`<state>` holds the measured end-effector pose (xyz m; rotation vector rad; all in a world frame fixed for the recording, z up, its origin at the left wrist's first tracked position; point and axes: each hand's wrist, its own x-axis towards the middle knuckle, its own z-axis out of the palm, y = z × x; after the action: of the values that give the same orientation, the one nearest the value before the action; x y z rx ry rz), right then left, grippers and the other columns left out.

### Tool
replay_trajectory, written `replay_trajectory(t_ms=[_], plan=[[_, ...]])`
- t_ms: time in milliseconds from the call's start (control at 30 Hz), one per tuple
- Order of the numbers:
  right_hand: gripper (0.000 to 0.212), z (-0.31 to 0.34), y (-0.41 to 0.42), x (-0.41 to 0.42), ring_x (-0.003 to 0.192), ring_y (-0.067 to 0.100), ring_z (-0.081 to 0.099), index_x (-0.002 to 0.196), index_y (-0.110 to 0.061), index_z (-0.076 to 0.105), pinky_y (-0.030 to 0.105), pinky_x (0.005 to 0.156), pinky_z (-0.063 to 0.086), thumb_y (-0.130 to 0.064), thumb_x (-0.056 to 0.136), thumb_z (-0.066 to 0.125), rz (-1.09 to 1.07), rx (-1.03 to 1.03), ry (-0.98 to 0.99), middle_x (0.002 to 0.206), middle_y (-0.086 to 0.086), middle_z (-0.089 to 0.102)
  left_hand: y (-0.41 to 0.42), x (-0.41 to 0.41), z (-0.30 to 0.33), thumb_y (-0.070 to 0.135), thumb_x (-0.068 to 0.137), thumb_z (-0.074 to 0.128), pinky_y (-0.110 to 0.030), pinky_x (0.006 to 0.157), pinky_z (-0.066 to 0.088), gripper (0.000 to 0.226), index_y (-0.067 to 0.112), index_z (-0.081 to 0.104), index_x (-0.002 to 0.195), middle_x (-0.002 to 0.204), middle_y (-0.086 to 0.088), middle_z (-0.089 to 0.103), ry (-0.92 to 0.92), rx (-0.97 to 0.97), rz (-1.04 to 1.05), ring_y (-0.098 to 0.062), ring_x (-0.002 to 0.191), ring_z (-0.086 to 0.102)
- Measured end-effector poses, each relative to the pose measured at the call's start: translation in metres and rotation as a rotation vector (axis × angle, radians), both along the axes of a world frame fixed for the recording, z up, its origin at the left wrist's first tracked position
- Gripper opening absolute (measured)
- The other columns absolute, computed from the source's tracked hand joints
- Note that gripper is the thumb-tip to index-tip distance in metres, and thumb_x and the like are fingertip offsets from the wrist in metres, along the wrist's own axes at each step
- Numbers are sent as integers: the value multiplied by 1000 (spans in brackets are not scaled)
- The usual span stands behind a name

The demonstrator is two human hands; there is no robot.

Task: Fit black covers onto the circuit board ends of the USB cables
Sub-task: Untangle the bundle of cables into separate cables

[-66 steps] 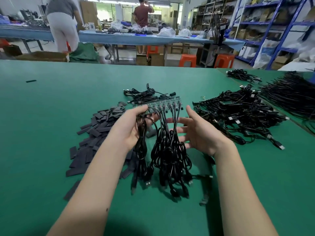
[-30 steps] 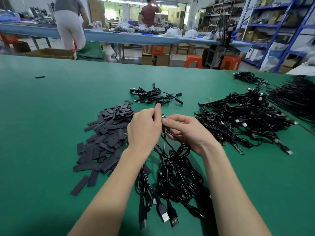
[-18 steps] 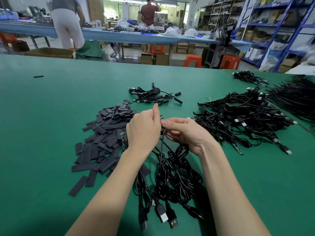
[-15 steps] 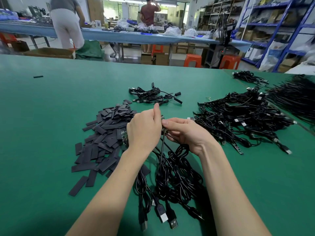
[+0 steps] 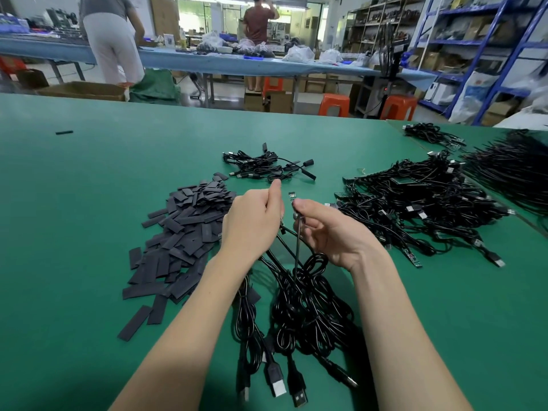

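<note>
Two hands, head view: raised side by side over the green table, forearms entering from 6 o'clock.
Left hand: curled into a fist round cable ends, thumb pointing up; whatever sits inside the fist hidden from view.
Right hand: thumb and forefinger pinching one cable just below its circuit board end, the small board sticking up bare between both hands.
USB cables: black bundle hanging from both hands down to the table toward 6 o'clock, USB plugs lying at the near end.
Black covers: loose heap of flat dark sleeves at 9 o'clock of the hands, on the table, just beside the left wrist.
Small cable bunch: at 12 o'clock, beyond the hands, apart from them.
Large cable pile: at 3 o'clock, spread wide, some board ends and plugs poking out.
Far cable pile: at 2 o'clock near the table's right edge.
Background: blue workbench across 12 o'clock, two people standing at it with backs turned, orange stools and blue shelving toward 1 o'clock.
</note>
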<state>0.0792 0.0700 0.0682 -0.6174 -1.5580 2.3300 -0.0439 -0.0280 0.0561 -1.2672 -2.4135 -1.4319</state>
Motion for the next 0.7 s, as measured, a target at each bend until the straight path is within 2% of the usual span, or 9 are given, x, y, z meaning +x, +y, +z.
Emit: replay_trajectory(t_ms=[67, 133, 233, 300, 400, 533, 567, 600, 700], plan=[[8, 10, 6, 9, 57, 3, 54, 69, -24, 78, 8, 49, 47, -27, 74, 85, -38, 29, 0, 72, -5, 64, -3, -6, 1, 48, 107, 31, -29, 61, 36, 64, 20, 60, 57, 45, 17, 55, -25, -137, -44, -9, 63, 57], [5, 22, 10, 18, 59, 6, 56, 77, -19, 77, 9, 45, 46, -21, 76, 81, -104, -8, 52, 73, -2, 63, -4, -9, 2, 47, 106, 33, -31, 68, 41, 63, 19, 64, 59, 43, 12, 52, -23, -273, -64, -14, 66, 59], [21, 38, 9, 24, 57, 9, 61, 96, -13, 70, 10, 41, 45, -12, 77, 76, -153, -110, 171, 78, 2, 64, -4, -7, -1, 46, 106, 34, -34, 75, 49, 61, 19, 66, 61, 52, 10, 54, 6, -394, -72, -16, 63, 59], [12, 47, 2, 21, 56, 9, 62, 90, -13, 75, 10, 41, 46, -10, 78, 73, -121, -137, 233, 79, 3, 64, -2, -1, -7, 47, 106, 35, -36, 76, 51, 59, 18, 67, 67, 60, 4, 60, 30, -417, -84, -21, 67, 62], [9, 51, -11, 8, 59, 10, 65, 76, -17, 82, 12, 48, 52, -11, 73, 77, -125, -76, 220, 80, 2, 68, 4, 9, -24, 42, 105, 41, -37, 66, 49, 46, 16, 59, 72, 66, -5, 60, 37, -257, -99, -34, 69, 61], [26, 45, -19, -11, 68, 16, 72, 101, -9, 71, 19, 58, 58, -5, 77, 80, -266, -288, 293, 79, 4, 72, 9, 12, -37, 27, 100, 52, -37, 65, 47, 26, 12, 59, 81, 73, -6, 62, 61, 83, -86, -28, 67, 58], [27, 41, -18, -15, 69, 17, 72, 106, -8, 67, 21, 60, 59, -3, 82, 78, -313, -334, 320, 78, 5, 73, 11, 11, -36, 23, 99, 52, -36, 67, 49, 22, 15, 60, 80, 75, -4, 65, -42, 153, -92, -24, 68, 62], [26, 37, -17, -18, 69, 17, 73, 108, -8, 64, 22, 61, 59, -2, 85, 75, -356, -337, 330, 80, 6, 73, 12, 9, -31, 20, 100, 51, -34, 67, 52, 23, 19, 61, 79, 75, 0, 69, -240, 229, -117, -19, 67, 65], [18, 22, -14, -23, 65, 15, 69, 105, -12, 61, 21, 61, 57, -5, 92, 70, -448, -53, 177, 92, 7, 69, 10, 2, -15, 30, 108, 42, -30, 67, 57, 33, 14, 63, 88, 79, -2, 75, -1064, 457, -383, -15, 69, 70]])
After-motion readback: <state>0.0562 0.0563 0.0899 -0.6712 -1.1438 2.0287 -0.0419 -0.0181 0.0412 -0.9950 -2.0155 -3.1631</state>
